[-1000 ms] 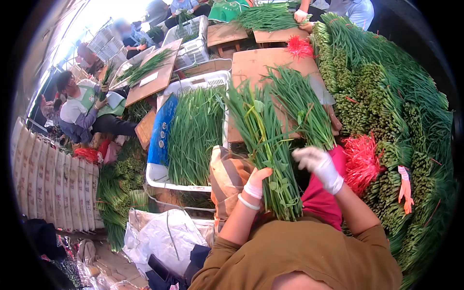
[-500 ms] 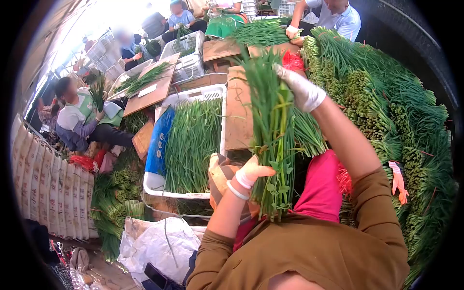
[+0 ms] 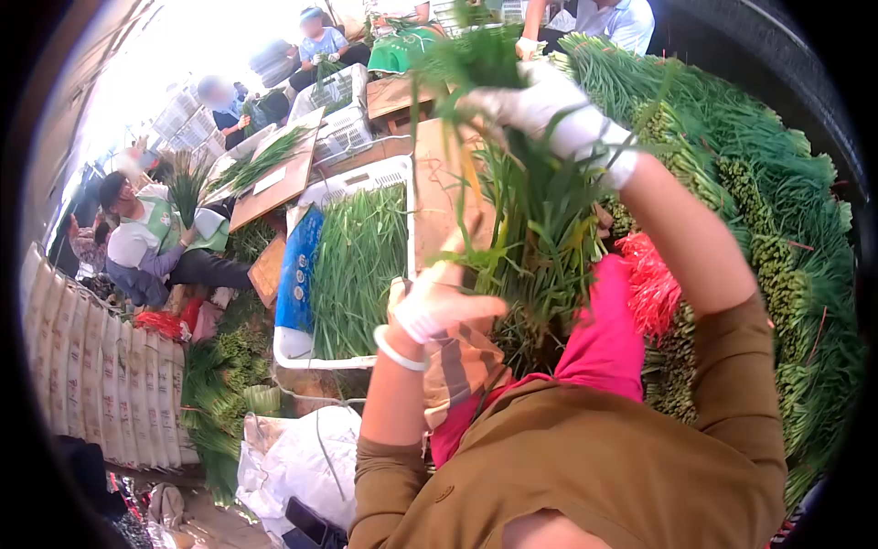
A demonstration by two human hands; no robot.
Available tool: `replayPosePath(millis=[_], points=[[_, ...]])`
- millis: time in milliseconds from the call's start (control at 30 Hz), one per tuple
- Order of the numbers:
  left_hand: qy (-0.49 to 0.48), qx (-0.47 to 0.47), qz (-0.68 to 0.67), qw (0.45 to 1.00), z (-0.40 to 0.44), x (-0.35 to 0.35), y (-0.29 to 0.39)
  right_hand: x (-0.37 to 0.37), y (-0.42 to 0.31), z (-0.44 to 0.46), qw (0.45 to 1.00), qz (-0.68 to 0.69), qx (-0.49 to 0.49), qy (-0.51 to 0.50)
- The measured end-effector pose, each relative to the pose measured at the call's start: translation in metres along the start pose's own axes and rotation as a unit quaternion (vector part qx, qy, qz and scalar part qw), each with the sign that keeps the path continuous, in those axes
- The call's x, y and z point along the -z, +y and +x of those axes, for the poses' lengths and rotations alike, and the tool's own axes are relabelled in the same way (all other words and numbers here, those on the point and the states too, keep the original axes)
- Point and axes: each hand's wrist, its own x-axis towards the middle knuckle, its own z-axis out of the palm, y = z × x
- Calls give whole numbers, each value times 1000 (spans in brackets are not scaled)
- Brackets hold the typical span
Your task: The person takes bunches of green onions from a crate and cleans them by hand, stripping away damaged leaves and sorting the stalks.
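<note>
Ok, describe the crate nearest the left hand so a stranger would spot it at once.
From the brown top at the bottom, follow the left sleeve up to the left hand. Just beyond it, toward picture left, is the white crate, filled with long green leaves. Its blue panel along the left side distinguishes it from farther white crates.

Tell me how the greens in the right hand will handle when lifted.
The greens are probably floppy: their long leaves bend and splay around the right hand. They look apt to shed or tangle, since stray leaves stick out. Each leaf is likely light, being so narrow.
</note>
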Motion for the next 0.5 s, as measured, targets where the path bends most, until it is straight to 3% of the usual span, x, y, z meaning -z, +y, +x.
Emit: replayPosePath(millis=[33,67,100,133,200,267,300,333,367,433,500], points=[[1,28,81,996,-3,12,20,-9,3,-1,997,-70,27,5],[-4,56,161,985,-6,24,39,-8,-6,-10,999,-42,-33,10],[14,19,151,988,-9,31,44,-5,-13,-9,996,-25,-64,50],[41,16,131,990,-9,40,42,-4,-16,-13,998,37,-8,52],[136,-13,114,984,-10,41,39,-4,-10,-10,998,8,-51,30],[229,-102,157,955,-3,47,38,-10,-5,-18,999,-12,-36,25],[262,-128,106,951,1,48,37,-13,-17,-24,999,-14,-34,26],[269,-142,102,947,7,49,36,-5,-15,-20,1000,7,-18,-12],[278,-150,97,944,13,51,34,-7,-18,-18,997,-49,51,19],[218,-154,-47,962,32,26,45,-8,-23,-15,998,-18,-16,-58],[110,-158,-150,970,45,9,63,-22,-24,-14,997,-26,-5,-74]])
